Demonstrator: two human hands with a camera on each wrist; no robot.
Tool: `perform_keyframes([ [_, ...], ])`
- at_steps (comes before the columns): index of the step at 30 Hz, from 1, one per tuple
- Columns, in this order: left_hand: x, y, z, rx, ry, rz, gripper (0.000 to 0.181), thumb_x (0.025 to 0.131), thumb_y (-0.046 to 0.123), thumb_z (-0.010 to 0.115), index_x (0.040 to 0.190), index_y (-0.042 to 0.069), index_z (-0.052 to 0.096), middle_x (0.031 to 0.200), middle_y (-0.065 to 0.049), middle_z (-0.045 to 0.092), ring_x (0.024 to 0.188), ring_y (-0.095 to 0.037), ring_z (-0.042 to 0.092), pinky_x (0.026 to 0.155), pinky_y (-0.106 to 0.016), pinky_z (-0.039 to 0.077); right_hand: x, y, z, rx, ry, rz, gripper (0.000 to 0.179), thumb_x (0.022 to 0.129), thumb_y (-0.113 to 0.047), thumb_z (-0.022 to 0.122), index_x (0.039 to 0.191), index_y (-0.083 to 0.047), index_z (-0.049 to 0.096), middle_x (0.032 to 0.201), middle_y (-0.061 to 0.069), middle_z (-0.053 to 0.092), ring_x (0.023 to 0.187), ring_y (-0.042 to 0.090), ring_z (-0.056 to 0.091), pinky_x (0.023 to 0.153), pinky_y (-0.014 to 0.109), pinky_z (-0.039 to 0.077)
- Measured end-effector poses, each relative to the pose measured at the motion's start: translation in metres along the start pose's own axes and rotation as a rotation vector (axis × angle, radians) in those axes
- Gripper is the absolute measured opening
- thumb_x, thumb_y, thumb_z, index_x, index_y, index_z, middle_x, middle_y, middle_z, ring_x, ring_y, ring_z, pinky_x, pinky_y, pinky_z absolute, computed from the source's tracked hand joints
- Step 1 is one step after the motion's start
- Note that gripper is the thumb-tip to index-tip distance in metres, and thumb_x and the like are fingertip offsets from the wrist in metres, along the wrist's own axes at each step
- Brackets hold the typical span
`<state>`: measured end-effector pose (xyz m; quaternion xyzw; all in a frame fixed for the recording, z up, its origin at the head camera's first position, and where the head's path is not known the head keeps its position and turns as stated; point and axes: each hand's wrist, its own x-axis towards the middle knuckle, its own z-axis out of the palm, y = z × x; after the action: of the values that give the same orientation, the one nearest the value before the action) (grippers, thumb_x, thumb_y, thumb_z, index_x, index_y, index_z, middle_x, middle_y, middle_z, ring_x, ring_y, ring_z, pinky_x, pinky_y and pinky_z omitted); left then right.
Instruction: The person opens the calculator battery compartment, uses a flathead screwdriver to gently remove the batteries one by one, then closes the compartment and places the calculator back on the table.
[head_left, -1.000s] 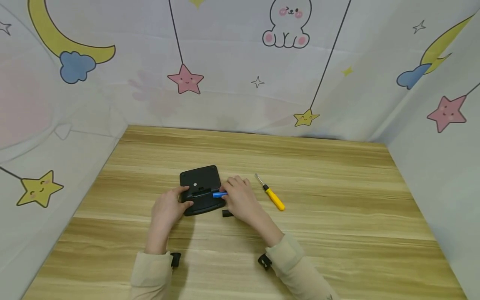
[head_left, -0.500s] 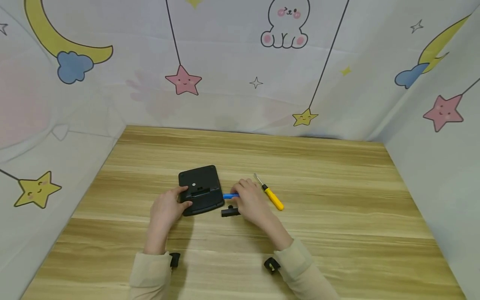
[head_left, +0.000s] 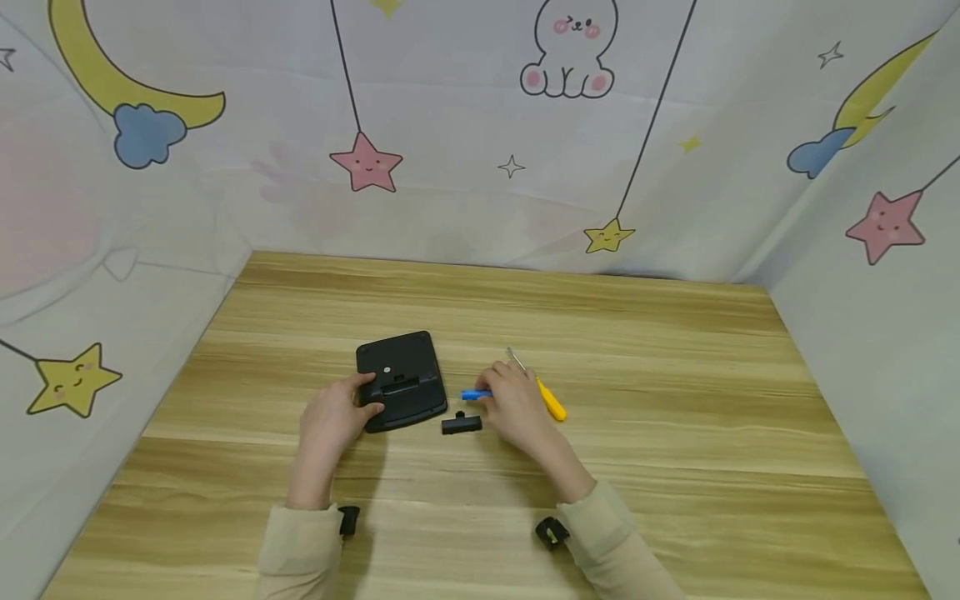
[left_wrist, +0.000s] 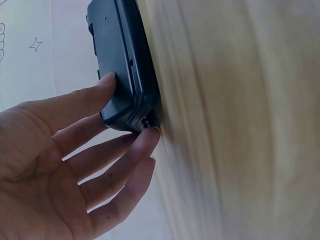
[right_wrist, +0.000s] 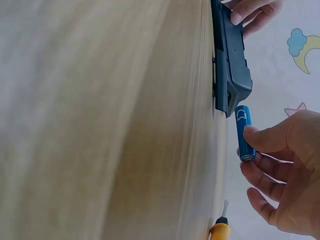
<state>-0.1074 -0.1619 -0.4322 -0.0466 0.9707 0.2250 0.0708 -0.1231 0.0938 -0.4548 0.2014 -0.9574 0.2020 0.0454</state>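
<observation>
A flat black device (head_left: pixel 411 354), perhaps a calculator, lies back side up on the table, its narrow battery slot uncovered. My left hand (head_left: pixel 332 421) holds its left edge, thumb on the upper face and fingers against the side, as the left wrist view shows. Between thumb and fingers of my right hand (head_left: pixel 517 406) is a blue AA battery (right_wrist: pixel 244 137), pinched just right of the device and apart from it. A small black battery cover (head_left: pixel 461 425) with a tab lies on the table below the battery.
A yellow-handled screwdriver (head_left: pixel 553 403) lies beside the right hand, which partly hides it. The wood-grain table (head_left: pixel 675 375) is enclosed by pale printed cloth (head_left: pixel 465 208) at the back and sides.
My right hand has moved right with the battery, from over the device to beside it, uncovering the battery cover and overlapping the screwdriver. The left hand and device stay put.
</observation>
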Motion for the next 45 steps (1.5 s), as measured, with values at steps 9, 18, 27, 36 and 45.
perform_keyframes([
  [9, 0.0, 0.0, 0.0, -0.002, -0.006, -0.005, 0.053, 0.085, 0.026, 0.072, 0.134, 0.012, 0.057, 0.133, -0.026, 0.056, 0.11, -0.048, 0.059, 0.077, -0.054, 0.051, -0.001, 0.008, -0.002, 0.006, -0.012, 0.048, 0.009, 0.084, -0.012, 0.073, 0.092, -0.012, 0.069, 0.09, -0.001, 0.065, 0.089, 0.019, 0.058, 0.081, 0.037, 0.042],
  [18, 0.0, -0.001, 0.0, 0.002, 0.002, 0.003, 0.052, 0.085, 0.026, 0.072, 0.133, 0.011, 0.058, 0.132, -0.026, 0.057, 0.107, -0.047, 0.06, 0.075, -0.053, 0.051, -0.003, 0.016, -0.002, -0.014, -0.04, 0.071, 0.009, 0.082, -0.012, 0.073, 0.09, -0.012, 0.069, 0.089, -0.001, 0.064, 0.088, 0.02, 0.058, 0.077, 0.035, 0.038],
  [27, -0.001, -0.001, 0.0, -0.003, -0.002, -0.003, 0.052, 0.085, 0.026, 0.072, 0.134, 0.012, 0.057, 0.133, -0.026, 0.056, 0.105, -0.046, 0.061, 0.072, -0.05, 0.051, -0.002, 0.02, -0.002, -0.029, -0.051, 0.094, 0.009, 0.083, -0.012, 0.072, 0.092, -0.012, 0.069, 0.09, 0.0, 0.065, 0.088, 0.02, 0.058, 0.08, 0.038, 0.04],
  [36, -0.001, -0.001, 0.0, 0.001, 0.004, 0.0, 0.052, 0.085, 0.026, 0.072, 0.133, 0.012, 0.058, 0.132, -0.026, 0.057, 0.104, -0.046, 0.062, 0.071, -0.05, 0.051, -0.004, 0.021, -0.002, -0.046, -0.055, 0.091, 0.009, 0.082, -0.01, 0.072, 0.09, -0.011, 0.069, 0.088, 0.0, 0.065, 0.088, 0.021, 0.061, 0.079, 0.037, 0.041],
  [45, -0.001, -0.001, 0.0, 0.0, 0.009, 0.004, 0.052, 0.085, 0.026, 0.072, 0.133, 0.011, 0.058, 0.131, -0.026, 0.057, 0.101, -0.044, 0.063, 0.069, -0.048, 0.051, -0.004, 0.02, -0.001, -0.034, -0.058, 0.1, 0.009, 0.082, -0.011, 0.073, 0.09, -0.011, 0.069, 0.087, 0.0, 0.065, 0.087, 0.021, 0.06, 0.078, 0.036, 0.042],
])
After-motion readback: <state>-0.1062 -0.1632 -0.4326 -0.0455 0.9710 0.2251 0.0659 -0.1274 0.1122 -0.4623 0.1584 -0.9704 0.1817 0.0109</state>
